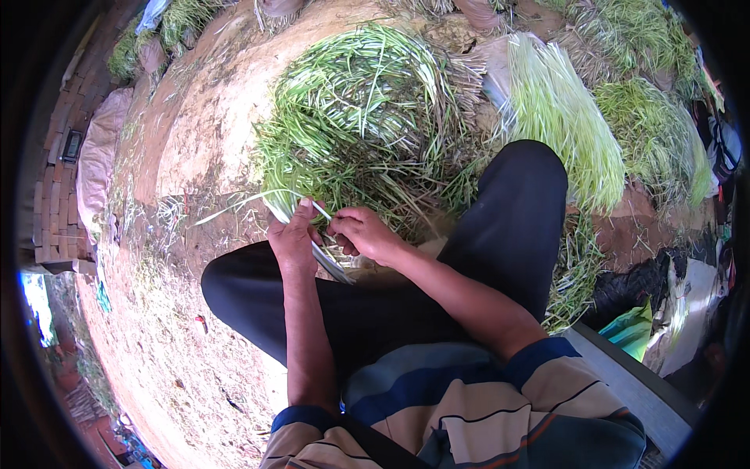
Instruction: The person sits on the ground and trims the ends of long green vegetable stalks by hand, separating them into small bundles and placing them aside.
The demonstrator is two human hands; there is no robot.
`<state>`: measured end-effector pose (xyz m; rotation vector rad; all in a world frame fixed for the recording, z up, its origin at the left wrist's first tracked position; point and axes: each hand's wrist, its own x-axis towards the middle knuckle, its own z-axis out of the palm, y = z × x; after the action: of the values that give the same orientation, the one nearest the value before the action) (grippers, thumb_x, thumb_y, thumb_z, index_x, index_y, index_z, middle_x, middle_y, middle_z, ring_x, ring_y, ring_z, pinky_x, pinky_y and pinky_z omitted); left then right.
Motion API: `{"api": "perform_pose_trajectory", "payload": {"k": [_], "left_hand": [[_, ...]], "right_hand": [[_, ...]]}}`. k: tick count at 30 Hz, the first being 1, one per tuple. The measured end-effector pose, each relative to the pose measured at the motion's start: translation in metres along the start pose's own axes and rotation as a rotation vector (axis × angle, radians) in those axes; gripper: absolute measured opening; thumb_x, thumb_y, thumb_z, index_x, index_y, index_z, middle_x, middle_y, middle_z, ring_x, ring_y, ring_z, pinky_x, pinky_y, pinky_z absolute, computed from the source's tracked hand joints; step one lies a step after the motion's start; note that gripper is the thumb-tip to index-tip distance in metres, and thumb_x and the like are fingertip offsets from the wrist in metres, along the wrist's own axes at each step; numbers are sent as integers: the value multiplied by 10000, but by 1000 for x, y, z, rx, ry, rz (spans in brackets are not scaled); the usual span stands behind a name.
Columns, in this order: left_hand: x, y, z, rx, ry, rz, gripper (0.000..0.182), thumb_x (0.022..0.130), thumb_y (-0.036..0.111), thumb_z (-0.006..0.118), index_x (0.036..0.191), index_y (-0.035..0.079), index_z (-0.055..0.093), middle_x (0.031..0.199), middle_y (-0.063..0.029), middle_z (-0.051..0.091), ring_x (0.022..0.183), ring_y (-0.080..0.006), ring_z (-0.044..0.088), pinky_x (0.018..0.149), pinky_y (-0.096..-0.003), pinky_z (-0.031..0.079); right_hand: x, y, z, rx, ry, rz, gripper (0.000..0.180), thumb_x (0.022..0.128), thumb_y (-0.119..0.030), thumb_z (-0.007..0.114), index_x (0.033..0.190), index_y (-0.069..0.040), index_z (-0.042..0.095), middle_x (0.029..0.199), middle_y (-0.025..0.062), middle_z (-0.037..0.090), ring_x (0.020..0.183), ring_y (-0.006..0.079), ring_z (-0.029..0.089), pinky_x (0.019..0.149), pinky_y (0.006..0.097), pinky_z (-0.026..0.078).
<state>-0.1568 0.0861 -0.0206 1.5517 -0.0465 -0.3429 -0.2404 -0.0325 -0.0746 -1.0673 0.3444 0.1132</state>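
My left hand (296, 237) is closed around a small bunch of long green-and-white stalks (333, 264), whose leafy part hangs over the far side of the hand. Just to its right, my right hand (358, 234) pinches the pale end of one stalk (321, 210) between thumb and fingers. The rest of that stalk's leaf arcs off to the left. Beyond both hands lies a large heap of green leafy stalks (363, 99), with dry brown stems along its right and near sides. Which plant it is I cannot tell.
Pale-green stalks (556, 117) lie laid out straight at the right, beyond my knee. Further heaps (644, 129) stand at the upper right. A pinkish sack (102, 158) lies by a brick edge (55, 193) at the left. Plant scraps litter the earth floor (193, 352). A beam (633, 381) stands behind, at right.
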Motion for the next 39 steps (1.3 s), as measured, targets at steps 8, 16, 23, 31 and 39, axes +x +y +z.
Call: {"api": "perform_pose_trajectory", "payload": {"k": [8, 16, 23, 31, 39], "left_hand": [[26, -8, -17, -55, -7, -22, 89, 976, 77, 658, 935, 9, 698, 764, -92, 712, 475, -80, 516, 418, -222, 387], [90, 94, -108, -124, 166, 158, 183, 982, 158, 679, 1048, -12, 691, 839, -89, 717, 607, -128, 615, 532, -258, 496], [120, 133, -163, -528, 140, 227, 310, 1062, 232, 578, 1211, -39, 576, 869, -75, 628, 791, -193, 633, 807, -382, 551], [126, 105, -204, -944, -268, 7, 330, 1113, 244, 464, 1240, -42, 569, 780, -25, 495, 575, -87, 423, 614, -289, 389], [139, 110, -194, -947, -299, -120, 354, 1114, 212, 451, 1236, -108, 541, 754, -11, 463, 555, -77, 422, 579, -270, 377]], "right_hand": [[23, 47, -7, -325, 88, -148, 169, 1002, -145, 584, 978, -10, 683, 738, 12, 586, 654, 102, 537, 607, 299, 452], [36, 126, -54, -1245, 8, 259, 203, 881, -209, 650, 925, -29, 734, 879, 199, 710, 838, 368, 697, 796, 448, 544], [67, 165, -63, -1259, 105, 194, 224, 828, -222, 663, 995, -94, 740, 972, 196, 730, 966, 407, 692, 820, 500, 547], [127, 190, -72, -693, 221, 416, 342, 816, -215, 716, 1103, -30, 735, 961, 165, 746, 833, 293, 709, 735, 409, 550], [188, 207, -57, -323, 223, 619, 593, 898, -228, 713, 1419, -13, 531, 760, 102, 654, 575, 141, 593, 456, 336, 433]]}}
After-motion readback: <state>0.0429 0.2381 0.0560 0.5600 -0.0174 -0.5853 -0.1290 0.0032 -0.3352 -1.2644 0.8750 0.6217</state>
